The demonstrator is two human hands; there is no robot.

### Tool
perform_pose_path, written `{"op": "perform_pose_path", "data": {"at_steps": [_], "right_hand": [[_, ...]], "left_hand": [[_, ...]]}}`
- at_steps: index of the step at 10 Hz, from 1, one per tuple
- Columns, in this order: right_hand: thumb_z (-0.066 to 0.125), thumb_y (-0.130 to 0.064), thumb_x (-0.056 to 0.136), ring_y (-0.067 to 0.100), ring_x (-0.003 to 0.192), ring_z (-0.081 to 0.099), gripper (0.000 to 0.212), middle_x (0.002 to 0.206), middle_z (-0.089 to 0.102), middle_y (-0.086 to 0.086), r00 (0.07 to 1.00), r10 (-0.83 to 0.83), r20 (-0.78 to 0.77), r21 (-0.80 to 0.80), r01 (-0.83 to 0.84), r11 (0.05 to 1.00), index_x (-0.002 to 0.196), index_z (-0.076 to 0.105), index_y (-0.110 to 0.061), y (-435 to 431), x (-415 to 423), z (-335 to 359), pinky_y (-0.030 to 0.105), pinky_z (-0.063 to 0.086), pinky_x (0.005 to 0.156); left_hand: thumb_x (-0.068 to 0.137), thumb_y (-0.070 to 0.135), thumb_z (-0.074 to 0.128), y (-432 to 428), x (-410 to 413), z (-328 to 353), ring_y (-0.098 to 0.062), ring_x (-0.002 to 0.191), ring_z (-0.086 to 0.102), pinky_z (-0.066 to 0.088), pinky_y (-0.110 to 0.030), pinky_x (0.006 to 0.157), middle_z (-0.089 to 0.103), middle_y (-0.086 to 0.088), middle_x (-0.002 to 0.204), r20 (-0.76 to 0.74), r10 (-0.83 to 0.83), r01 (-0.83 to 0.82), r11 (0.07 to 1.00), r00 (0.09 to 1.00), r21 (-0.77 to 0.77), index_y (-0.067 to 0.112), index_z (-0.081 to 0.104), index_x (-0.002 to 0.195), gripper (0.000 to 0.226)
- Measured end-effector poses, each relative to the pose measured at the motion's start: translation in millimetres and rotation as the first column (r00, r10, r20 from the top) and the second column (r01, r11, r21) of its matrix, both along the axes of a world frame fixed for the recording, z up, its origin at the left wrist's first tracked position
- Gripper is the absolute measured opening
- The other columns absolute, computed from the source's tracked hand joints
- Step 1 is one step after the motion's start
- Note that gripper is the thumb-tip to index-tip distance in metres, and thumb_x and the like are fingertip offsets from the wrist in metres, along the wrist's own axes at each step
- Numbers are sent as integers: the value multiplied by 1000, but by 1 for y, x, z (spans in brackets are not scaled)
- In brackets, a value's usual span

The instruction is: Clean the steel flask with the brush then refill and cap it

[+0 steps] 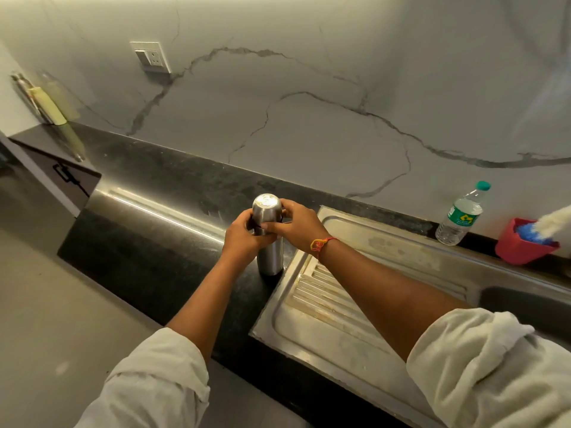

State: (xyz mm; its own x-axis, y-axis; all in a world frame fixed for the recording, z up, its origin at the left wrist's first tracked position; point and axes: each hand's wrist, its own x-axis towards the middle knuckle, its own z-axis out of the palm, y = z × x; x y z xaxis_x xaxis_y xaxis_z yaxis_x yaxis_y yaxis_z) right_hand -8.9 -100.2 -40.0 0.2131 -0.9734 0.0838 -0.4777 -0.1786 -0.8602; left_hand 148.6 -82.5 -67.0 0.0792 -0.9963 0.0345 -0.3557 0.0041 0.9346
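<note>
The steel flask (pixel 271 257) stands upright on the black counter, just left of the sink's drainboard. Its rounded steel cap (pixel 267 207) sits on top. My left hand (pixel 244 234) wraps the flask's upper body from the left. My right hand (pixel 298 225) grips around the cap and neck from the right, with a red thread on the wrist. The brush (pixel 554 222) shows as a white fluffy head at the far right edge, above a red holder (pixel 522 250).
A steel sink with ribbed drainboard (pixel 333 304) fills the right; its basin (pixel 531 304) is at the far right. A plastic water bottle (pixel 460 214) with a green cap stands behind it. Black counter (pixel 148 242) stretches left; marble wall behind with a socket (pixel 151 57).
</note>
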Motion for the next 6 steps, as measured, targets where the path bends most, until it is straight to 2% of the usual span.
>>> {"op": "perform_pose_path", "data": {"at_steps": [1,3,4,5,6], "right_hand": [[80,-36,79,20,116,60,66,128,66,3,1000,-12,-7,2,12,1000,138,54,-20,-1,7,-2,38,53,97],[80,-43,78,21,111,62,64,124,66,4,997,-80,-19,16,80,997,133,54,-22,-3,21,-9,34,55,88],[79,-45,79,21,110,62,62,124,65,4,995,-93,-27,63,94,994,130,53,-23,0,26,-8,31,54,84],[75,-49,81,23,116,60,63,129,63,5,996,-78,-36,79,80,994,134,50,-24,5,24,-6,34,55,89],[62,-55,90,25,125,55,62,139,56,7,982,-176,-62,35,179,983,141,44,-24,17,10,-5,39,52,96]], "left_hand": [[80,14,86,-3,7,-5,-21,116,66,59,-44,97,70,0,122,-12,-7,7,1000,1000,16,20,61,131,57],[82,9,83,-10,21,-9,-20,117,65,58,-42,98,69,0,124,-65,-70,72,997,995,31,22,59,131,57],[83,5,81,-11,24,-4,-21,122,62,57,-40,98,64,-1,128,-78,-110,117,989,991,88,25,52,134,62],[84,6,81,-7,22,3,-23,129,57,56,-29,92,58,1,134,-85,-132,142,983,988,119,24,44,141,71],[84,17,84,13,12,9,-17,136,42,42,-19,98,44,3,146,94,-40,42,999,995,-16,20,28,154,90]]}}
